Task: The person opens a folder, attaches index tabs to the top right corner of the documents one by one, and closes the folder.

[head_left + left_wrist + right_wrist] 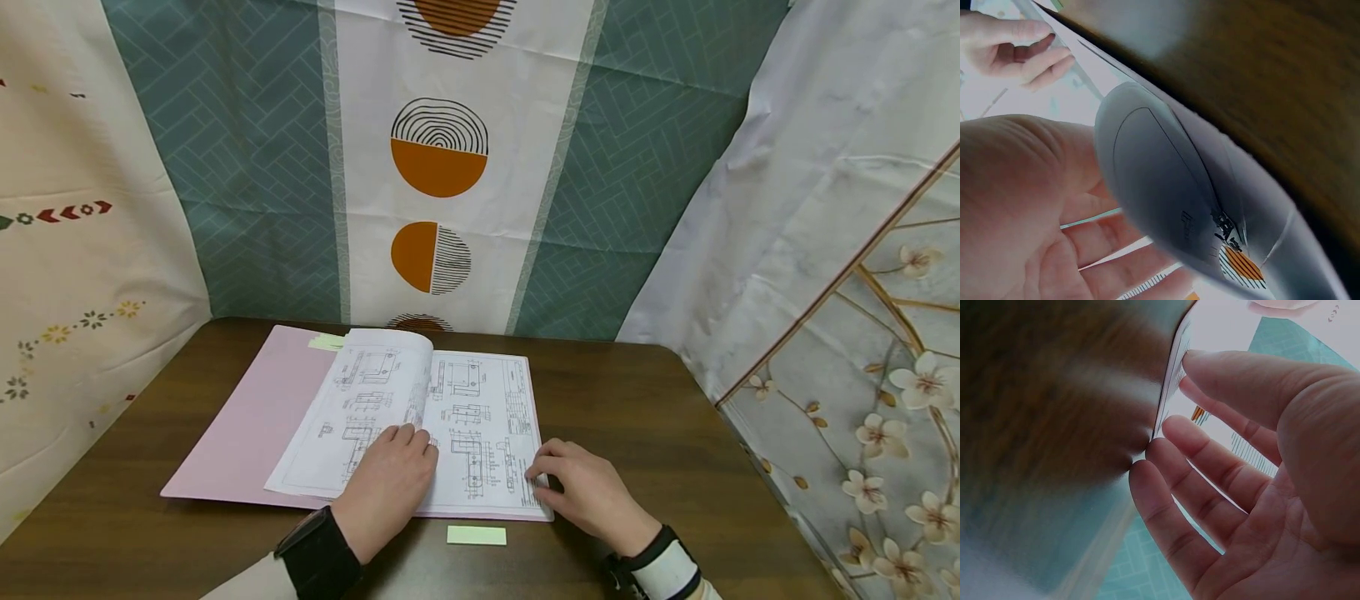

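Note:
An open pink folder (240, 433) with bound sheets of technical drawings lies on the table. My left hand (393, 479) rests on the turned-over left page (378, 367) near the fold, fingers extended; in the left wrist view that page bows up beside the palm (1016, 181). At the right-hand page (483, 383), my right hand (581, 487) touches the outer edge near the lower corner. The right wrist view shows its thumb (1229, 378) at the paper and loosely bent fingertips (1150, 481) along the edge and on the table, with no sheet lifted between them.
A pale green sticky note (477, 535) lies on the brown wooden table (622, 400), just in front of the folder. More green sticky notes (326, 342) show at the pink cover's top edge. Patterned cloths (262, 167) hang behind and on both sides.

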Demonstrator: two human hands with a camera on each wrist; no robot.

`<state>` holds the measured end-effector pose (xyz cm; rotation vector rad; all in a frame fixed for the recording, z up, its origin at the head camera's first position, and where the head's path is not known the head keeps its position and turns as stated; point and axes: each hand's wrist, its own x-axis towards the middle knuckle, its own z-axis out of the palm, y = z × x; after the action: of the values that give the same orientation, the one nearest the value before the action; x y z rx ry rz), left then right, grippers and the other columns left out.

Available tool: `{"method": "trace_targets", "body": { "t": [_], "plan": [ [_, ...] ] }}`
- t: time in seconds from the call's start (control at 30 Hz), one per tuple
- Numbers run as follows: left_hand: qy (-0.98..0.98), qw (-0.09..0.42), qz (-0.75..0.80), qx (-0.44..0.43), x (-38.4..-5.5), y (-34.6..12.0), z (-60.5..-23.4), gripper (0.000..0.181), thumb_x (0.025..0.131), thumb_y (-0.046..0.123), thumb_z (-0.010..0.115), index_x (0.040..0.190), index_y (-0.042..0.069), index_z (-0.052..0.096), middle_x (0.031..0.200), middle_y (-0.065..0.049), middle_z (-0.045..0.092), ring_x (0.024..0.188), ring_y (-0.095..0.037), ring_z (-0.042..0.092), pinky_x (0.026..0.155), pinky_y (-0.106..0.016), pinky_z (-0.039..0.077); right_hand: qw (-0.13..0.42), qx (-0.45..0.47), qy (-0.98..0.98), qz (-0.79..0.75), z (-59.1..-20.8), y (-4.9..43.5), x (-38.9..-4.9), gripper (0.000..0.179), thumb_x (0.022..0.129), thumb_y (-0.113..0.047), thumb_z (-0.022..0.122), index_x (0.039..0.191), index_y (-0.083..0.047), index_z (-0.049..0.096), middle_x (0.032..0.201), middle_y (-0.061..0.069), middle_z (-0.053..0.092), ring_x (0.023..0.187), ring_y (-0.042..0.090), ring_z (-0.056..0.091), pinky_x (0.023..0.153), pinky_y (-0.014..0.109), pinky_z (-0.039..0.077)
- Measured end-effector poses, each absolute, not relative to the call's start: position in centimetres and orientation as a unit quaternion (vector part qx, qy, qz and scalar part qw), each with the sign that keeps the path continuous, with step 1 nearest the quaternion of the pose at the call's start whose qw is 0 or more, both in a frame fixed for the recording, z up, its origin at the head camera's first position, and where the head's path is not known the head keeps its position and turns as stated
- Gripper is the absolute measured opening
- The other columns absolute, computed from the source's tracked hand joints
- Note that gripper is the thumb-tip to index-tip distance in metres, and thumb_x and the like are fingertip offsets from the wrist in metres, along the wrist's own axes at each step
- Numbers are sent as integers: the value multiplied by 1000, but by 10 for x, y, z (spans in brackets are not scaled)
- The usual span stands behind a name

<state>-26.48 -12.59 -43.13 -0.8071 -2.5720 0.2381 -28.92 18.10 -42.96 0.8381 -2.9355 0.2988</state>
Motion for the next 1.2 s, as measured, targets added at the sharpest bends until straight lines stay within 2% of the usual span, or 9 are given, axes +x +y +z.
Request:
{"method": "trace_targets", "body": {
  "t": [0.1,0.23,0.4,0.63,1.2],
  "plan": [
    [-933,211,80,-280,-264,-126,-432,20,89,8,88,102,0,75,92,-12,64,87,-27,62,72,-41,57,38,273,-956,98,-429,181,-289,20,89,-22,95,106,-24,85,117,-6,71,97,13,62,81,38,59],
    [-942,201,55,-264,-264,-125,-433,16,90,5,85,99,-2,73,90,-14,61,81,-27,60,61,-40,55,39,275,-955,100,-428,181,-288,20,89,-21,95,106,-24,85,117,-6,71,97,13,62,81,38,59],
    [-950,183,46,-250,-265,-125,-433,16,92,4,83,101,-5,74,90,-15,62,77,-27,59,61,-41,56,40,275,-955,102,-430,181,-289,19,89,-21,95,106,-24,85,117,-6,71,97,13,62,81,38,59],
    [-949,186,50,-248,-265,-126,-435,14,91,2,83,97,-5,72,84,-15,59,71,-27,58,58,-40,55,41,275,-955,106,-431,182,-291,18,90,-24,94,106,-25,85,117,-7,70,96,12,61,80,36,59],
    [-946,200,35,-254,-267,-128,-437,16,88,-2,84,99,-4,73,87,-15,59,73,-28,58,57,-41,55,41,276,-954,106,-432,183,-290,19,89,-24,95,105,-24,85,115,-8,69,95,11,60,79,36,57]
  ]
}}
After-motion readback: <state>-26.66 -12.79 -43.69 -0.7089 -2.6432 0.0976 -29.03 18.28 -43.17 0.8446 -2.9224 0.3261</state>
